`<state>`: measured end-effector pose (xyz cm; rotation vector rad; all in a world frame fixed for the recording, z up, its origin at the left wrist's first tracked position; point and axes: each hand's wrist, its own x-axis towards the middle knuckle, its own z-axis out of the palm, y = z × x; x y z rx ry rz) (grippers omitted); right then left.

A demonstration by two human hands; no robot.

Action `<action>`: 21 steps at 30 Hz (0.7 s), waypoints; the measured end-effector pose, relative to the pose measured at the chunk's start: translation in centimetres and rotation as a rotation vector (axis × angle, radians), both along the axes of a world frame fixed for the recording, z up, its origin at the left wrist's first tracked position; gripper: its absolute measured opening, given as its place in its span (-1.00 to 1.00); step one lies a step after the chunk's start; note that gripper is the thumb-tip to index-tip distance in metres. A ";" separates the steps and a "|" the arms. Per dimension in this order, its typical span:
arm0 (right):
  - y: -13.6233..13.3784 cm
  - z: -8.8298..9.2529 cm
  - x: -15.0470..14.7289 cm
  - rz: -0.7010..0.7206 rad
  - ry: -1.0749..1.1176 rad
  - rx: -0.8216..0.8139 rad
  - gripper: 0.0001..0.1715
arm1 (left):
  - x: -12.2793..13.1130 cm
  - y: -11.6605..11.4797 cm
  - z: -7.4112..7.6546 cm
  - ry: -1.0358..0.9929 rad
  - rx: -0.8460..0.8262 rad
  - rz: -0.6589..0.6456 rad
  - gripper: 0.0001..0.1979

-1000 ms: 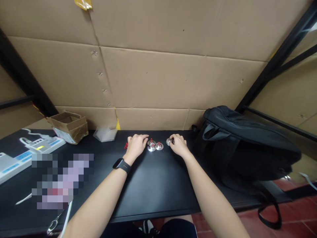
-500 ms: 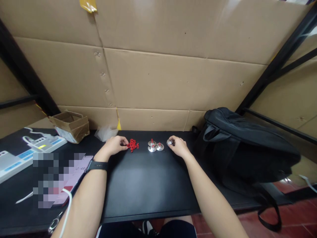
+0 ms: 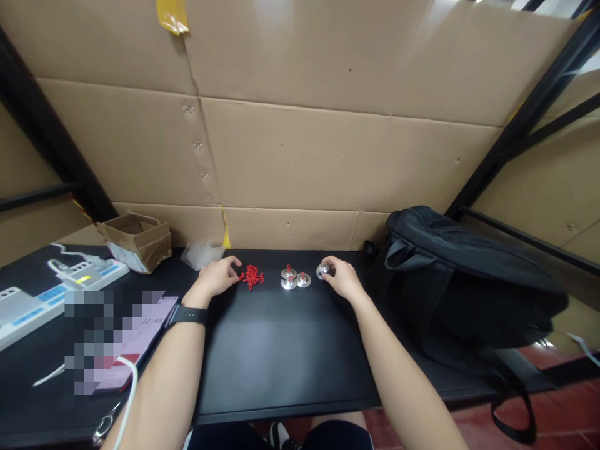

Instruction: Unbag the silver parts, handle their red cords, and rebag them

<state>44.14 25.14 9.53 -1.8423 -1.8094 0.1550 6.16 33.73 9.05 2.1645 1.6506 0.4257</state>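
My left hand (image 3: 222,276) is at the left side of a small heap of red cord loops (image 3: 253,277), thumb and finger pinching a red cord loop (image 3: 241,277) at the heap's edge. To the right of the heap lie three shiny finger cymbals (image 3: 289,283), close together, with red loops at their tops. My right hand (image 3: 341,276) has its thumb and fingers closed on the edge of another silvery finger cymbal (image 3: 322,270), which rests on or just above the black table. The fingers partly cover that cymbal, and no red loop shows on it.
A black bag (image 3: 469,281) takes up the right side of the table (image 3: 285,362). On the left are a power strip (image 3: 47,306), a phone (image 3: 145,331) with a white cable, an open cardboard box (image 3: 140,244) and a clear plastic bag (image 3: 201,253). Cardboard panels (image 3: 290,162) stand behind.
My left fingertips have drawn slightly left from the heap, with a red loop at them. My right hand has uncovered more of its cymbal. The view has shifted slightly.
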 end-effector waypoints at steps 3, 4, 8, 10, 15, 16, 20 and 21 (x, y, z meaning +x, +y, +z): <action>0.0 0.2 0.0 0.011 0.056 0.044 -0.60 | -0.3 0.1 0.2 -0.091 0.050 -0.037 -0.64; 0.0 0.2 -0.1 0.024 0.085 0.063 -0.59 | -0.3 0.1 0.4 -0.138 0.076 -0.062 -0.63; -0.4 0.7 -1.2 0.154 0.241 0.129 -0.56 | 1.2 -0.9 1.5 -0.369 0.089 -0.209 -0.57; -0.8 1.1 -2.1 0.238 0.316 0.147 -0.56 | 2.7 -1.7 2.0 -0.490 0.054 -0.280 -0.62; -1.8 1.7 -4.6 0.377 0.429 0.177 -0.54 | 6.9 -3.6 2.2 -0.735 -0.044 -0.324 -0.71; -1.9 1.7 -5.1 0.394 0.454 0.187 -0.52 | 7.6 -3.9 2.1 -0.783 -0.068 -0.329 -0.71; -2.1 1.5 -6.5 0.444 0.580 0.207 -0.44 | 10.0 -4.8 1.4 -0.945 -0.141 -0.338 -0.68; -2.1 1.4 -6.7 0.453 0.607 0.207 -0.42 | 10.4 -5.0 1.2 -0.973 -0.156 -0.331 -0.67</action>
